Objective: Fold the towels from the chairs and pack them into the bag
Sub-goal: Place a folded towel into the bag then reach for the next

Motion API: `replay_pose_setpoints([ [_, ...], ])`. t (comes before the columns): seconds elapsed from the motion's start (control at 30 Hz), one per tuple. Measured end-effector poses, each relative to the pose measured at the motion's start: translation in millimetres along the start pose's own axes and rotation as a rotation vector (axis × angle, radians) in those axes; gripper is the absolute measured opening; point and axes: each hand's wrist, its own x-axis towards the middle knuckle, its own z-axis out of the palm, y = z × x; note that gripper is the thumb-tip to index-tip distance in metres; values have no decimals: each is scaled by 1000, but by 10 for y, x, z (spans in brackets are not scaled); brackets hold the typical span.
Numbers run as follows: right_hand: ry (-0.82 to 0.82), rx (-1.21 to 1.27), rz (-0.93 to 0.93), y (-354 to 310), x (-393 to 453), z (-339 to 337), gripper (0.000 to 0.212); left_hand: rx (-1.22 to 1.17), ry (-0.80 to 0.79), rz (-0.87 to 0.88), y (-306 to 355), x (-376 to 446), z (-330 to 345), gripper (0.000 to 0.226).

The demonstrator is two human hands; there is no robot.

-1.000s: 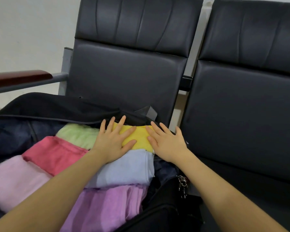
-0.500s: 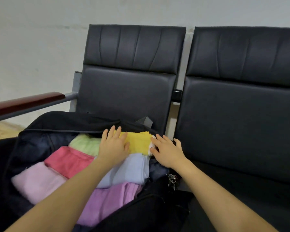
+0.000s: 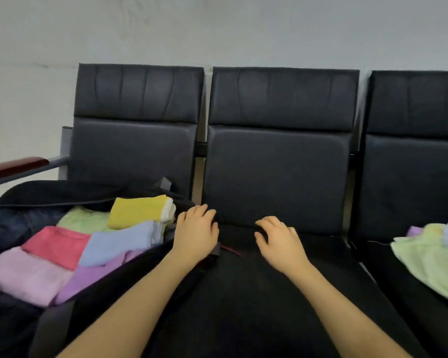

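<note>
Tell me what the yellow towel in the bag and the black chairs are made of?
The folded yellow towel looks like soft, matte cotton terry, judging by its fuzzy surface and thick layered edge. The black padded chairs look like leather or imitation leather: smooth, with a slight sheen and creases in the backrests. I cannot tell which. The open black bag seems to be woven fabric.

A row of black padded chairs (image 3: 277,177) stands against a pale wall. On the leftmost seat lies an open black bag (image 3: 36,202) holding folded towels: yellow towel (image 3: 137,210), light green towel (image 3: 84,219), red towel (image 3: 56,245), blue towel (image 3: 119,241), pink towel (image 3: 23,276) and purple towel (image 3: 88,277). The left hand (image 3: 195,233) hovers at the bag's right edge, fingers loosely curled. The right hand (image 3: 279,240) hangs over the middle seat, holding nothing. On the right seat lies an unfolded green towel (image 3: 429,262) with other towels behind it.
</note>
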Motion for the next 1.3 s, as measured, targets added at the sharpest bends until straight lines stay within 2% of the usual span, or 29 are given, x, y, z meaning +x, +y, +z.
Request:
replay_pose_setpoints([
  [0.2, 89, -68, 184, 1001, -713, -494, 36, -128, -45, 143, 1256, -104, 356, 41],
  [0.43, 159, -79, 411, 2204, -1446, -960, 35, -333, -220, 290, 2673, -190, 831, 43],
  [0.53, 166, -223, 502, 2665, -1752, -1051, 34, -410, -292, 330, 3186, -223, 1064, 44],
  [0.67, 116, -352, 629, 3152, -2099, -1090, 46, -457, -381, 395, 3750, -296, 1393, 43],
  [0.8, 231, -369, 714, 3558, -2248, -1076, 46, -430, -495, 486, 4297, -290, 1706, 46],
  [0.97, 140, -493, 698, 3786, -2329, -1139, 26, -427, -677, 530, 4709, -270, 2069, 46],
  [1.03, 167, -491, 664, 3831, -2329, -1150, 14, -478, -721, 512, 4766, -292, 2195, 44],
  [1.07, 206, -502, 646, 3861, -2341, -1132, 15, -513, -730, 499, 4781, -313, 2241, 43],
  [1.13, 270, -526, 591, 3906, -2354, -1087, 18, -552, -707, 471, 4794, -352, 2289, 39],
  [1.2, 332, -513, 531, 3892, -2350, -1089, 5, -547, -671, 467, 4805, -364, 2294, 33],
  [1.3, 403, -447, 482, 3846, -2358, -1107, 27, -685, -629, 360, 4772, -360, 2239, 29],
])
